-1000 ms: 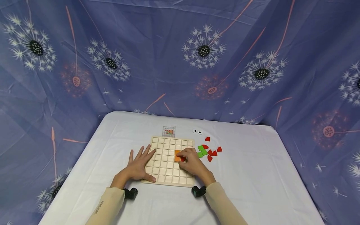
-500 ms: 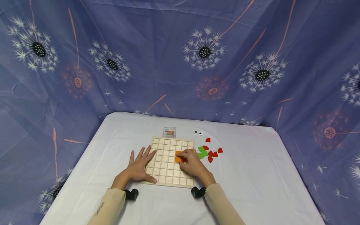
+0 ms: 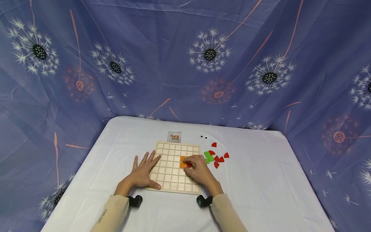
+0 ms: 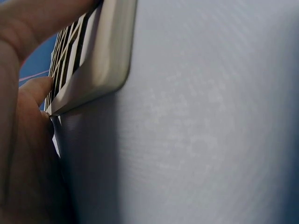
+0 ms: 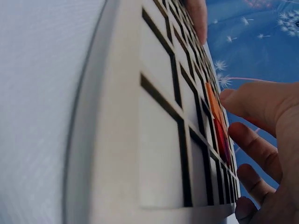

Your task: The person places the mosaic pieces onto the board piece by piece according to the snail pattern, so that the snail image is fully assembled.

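A wooden grid board (image 3: 172, 177) lies on the table. My left hand (image 3: 142, 173) rests spread along its left side, thumb by the near-left corner; in the left wrist view the thumb (image 4: 42, 21) crosses the board's rim (image 4: 112, 60). My right hand (image 3: 200, 170) is over the board's right half, fingers bent and thumb apart from the forefinger. Between them shows a red piece (image 3: 189, 165), partly hidden. Orange squares (image 3: 183, 164) sit in cells just left of it. In the right wrist view, fingertips hover at or touch the orange piece (image 5: 215, 105) and red piece (image 5: 221, 140); contact is unclear.
Right of the board lie several green squares (image 3: 207, 154) and red quarter-round pieces (image 3: 221, 159). Two eye discs (image 3: 206, 138) lie farther back. A small pattern card (image 3: 174, 137) is behind the board. A patterned curtain (image 3: 162, 64) hangs beyond the white table (image 3: 261, 180).
The right thumb and forefinger have spread slightly around the red piece. The left hand keeps its place on the board, and the loose pieces stay about where they were.
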### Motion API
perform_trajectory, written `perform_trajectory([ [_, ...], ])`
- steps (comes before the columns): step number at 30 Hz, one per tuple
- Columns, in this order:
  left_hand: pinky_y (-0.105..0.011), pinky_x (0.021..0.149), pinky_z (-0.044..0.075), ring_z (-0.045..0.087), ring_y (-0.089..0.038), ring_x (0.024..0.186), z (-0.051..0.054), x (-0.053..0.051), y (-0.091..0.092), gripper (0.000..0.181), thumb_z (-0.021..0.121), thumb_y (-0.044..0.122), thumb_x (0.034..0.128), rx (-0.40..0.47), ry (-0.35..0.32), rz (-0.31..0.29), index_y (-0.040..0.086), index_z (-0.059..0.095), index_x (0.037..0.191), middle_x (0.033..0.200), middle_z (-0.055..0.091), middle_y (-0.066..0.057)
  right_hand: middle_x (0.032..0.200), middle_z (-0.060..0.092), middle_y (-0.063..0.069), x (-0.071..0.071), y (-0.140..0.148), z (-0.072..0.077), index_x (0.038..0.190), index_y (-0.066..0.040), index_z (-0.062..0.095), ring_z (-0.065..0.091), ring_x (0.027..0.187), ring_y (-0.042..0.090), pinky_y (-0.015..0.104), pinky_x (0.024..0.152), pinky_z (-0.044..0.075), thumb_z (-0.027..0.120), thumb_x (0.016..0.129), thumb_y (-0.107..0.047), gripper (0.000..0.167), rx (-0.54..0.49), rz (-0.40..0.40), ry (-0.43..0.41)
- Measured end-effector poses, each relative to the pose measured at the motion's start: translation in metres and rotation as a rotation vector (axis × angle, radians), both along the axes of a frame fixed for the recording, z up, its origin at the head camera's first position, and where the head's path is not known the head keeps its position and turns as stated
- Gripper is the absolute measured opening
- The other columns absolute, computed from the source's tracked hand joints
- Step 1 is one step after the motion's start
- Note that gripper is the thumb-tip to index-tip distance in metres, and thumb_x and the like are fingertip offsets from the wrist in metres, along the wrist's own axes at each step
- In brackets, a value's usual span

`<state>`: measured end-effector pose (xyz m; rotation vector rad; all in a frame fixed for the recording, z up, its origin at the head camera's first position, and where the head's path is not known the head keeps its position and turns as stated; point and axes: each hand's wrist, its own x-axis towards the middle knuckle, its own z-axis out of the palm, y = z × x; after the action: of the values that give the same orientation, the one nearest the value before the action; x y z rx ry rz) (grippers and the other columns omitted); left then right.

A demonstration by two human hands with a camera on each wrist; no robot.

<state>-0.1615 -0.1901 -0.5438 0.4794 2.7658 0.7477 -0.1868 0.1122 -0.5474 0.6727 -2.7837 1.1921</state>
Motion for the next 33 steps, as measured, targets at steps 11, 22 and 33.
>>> perform_trajectory([
  [11,-0.075,0.117,-0.014,0.003,-0.047,0.159,0.000,0.001,0.001,0.138,0.091,0.068,0.0543,0.021,0.007,-0.003,0.014,0.027,0.164,0.174,0.007,-0.016,0.128,0.070,0.004,0.002,0.035,0.007,0.123,-0.012,0.074,0.057,0.128,0.030,0.054,0.110,0.046,0.082,0.085,-0.015,0.039,-0.091,-0.142,-0.051],
  [22,-0.075,0.117,-0.015,0.001,-0.047,0.159,0.001,0.001,-0.001,0.138,0.091,0.068,0.0547,0.016,0.002,-0.004,0.014,0.027,0.164,0.174,0.006,-0.016,0.124,0.070,0.016,-0.008,0.101,0.005,0.134,-0.006,0.067,0.059,0.110,0.033,0.048,0.095,0.050,0.084,0.084,-0.011,0.053,-0.067,-0.299,-0.016],
  [33,-0.075,0.118,-0.014,0.003,-0.047,0.159,0.001,0.001,0.000,0.138,0.091,0.068,0.0545,0.010,0.005,0.001,0.014,0.027,0.164,0.174,0.006,-0.016,0.131,0.063,0.024,-0.018,0.145,-0.004,0.143,-0.002,0.057,0.052,0.127,0.043,0.060,0.114,0.040,0.076,0.091,-0.017,0.057,-0.017,-0.431,-0.094],
])
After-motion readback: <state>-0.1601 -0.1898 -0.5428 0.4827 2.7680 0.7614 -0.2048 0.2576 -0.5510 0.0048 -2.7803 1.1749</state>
